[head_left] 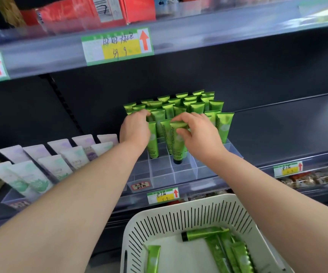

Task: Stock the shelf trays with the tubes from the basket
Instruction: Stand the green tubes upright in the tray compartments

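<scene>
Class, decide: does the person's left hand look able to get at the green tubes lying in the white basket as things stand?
Probably yes. The left hand is up at the clear tray, but the basket is open-topped, and its tubes lie uncovered.

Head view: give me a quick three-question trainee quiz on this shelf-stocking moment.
1. True or false: the basket is empty.
2. Which hand pinches the top of the green tube going into the clear tray? A) left B) right
3. Fill in: the pale tubes lie to the ___ of the green ones.

Key:
1. False; several green tubes lie in it.
2. B; the right hand holds it by the crimped end, cap down, while the left hand rests among the standing tubes.
3. Left.
</scene>
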`<state>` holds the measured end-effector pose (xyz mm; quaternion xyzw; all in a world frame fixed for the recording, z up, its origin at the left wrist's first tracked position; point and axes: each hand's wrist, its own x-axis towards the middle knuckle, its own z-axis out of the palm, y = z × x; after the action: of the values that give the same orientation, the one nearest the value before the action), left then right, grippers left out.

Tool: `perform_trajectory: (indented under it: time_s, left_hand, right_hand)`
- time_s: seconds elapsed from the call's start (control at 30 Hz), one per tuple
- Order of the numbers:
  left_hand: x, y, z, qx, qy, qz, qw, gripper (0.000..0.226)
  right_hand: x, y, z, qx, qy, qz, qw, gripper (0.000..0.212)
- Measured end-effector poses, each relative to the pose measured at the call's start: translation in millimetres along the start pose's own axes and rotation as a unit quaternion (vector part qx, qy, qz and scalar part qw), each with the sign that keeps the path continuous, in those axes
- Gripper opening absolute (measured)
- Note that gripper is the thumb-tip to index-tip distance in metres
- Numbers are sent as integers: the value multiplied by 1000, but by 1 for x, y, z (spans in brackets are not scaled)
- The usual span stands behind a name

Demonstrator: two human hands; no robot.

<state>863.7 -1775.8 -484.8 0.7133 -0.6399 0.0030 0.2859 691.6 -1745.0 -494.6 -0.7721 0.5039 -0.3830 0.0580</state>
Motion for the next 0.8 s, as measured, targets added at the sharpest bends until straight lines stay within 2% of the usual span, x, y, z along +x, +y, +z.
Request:
perform_trajectory:
  time_s: [0.13,0.27,0.4,0.6,0.8]
  left_hand:
    - [-12,-2,-11,-9,14,0,1000,51]
    - [-33,-6,-18,-3,8,28,1000,40]
    - [-48,-18,-23,-9,-18,43,999,45]
    - [-54,-38,-27,28,-83,62,994,38]
    - [-57,-45,-22,24,-96,71,993,34]
  right_hand:
    - [7,-13,-2,-8,15,2,1000,27]
    - [17,-25,-1,-30,22,3,999,28]
    - [25,-30,9,-49,0,5,999,29]
    - [38,-37,27,-64,-20,4,998,32]
    - [43,-33,40,-84,-50,13,995,33]
